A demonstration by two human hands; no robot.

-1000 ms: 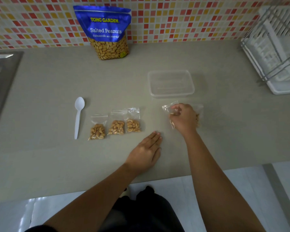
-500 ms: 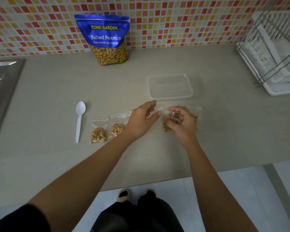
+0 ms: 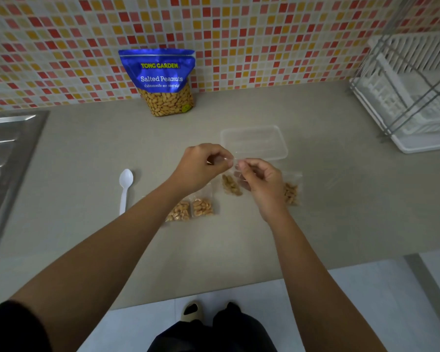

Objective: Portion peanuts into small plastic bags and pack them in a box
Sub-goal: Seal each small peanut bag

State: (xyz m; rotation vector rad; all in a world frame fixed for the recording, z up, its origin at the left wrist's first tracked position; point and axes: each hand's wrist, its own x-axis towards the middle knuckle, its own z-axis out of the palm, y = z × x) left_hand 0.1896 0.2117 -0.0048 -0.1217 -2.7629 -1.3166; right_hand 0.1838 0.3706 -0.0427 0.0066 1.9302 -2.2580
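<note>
Clear plastic bag (image 3: 231, 182) w/ peanuts hangs between both hands, lifted off the counter (image 3: 87, 174), its top edge running left-right and the nuts sagging at the bottom. Left hand (image 3: 201, 166) pinches the top strip at its left end, right hand (image 3: 261, 181) pinches it just beside, thumbs & forefingers closed tight on the plastic, other fingers curled in; fingertips of the two hands nearly touch. Looks like the seal is being pressed shut, tho whether it's fully closed I can't tell. Clear box (image 3: 254, 143) sits directly behind the hands, open side up, apparently empty, long axis left-right; right hand is nearer to it, so a short forward reach would drop the bag in. Another filled bag (image 3: 291, 191) lies on the counter just right of the right wrist, two more (image 3: 191, 210) under the left forearm. White spoon (image 3: 125, 189) lies further left, peanut pouch (image 3: 163, 82) stands against the tiled wall.
</note>
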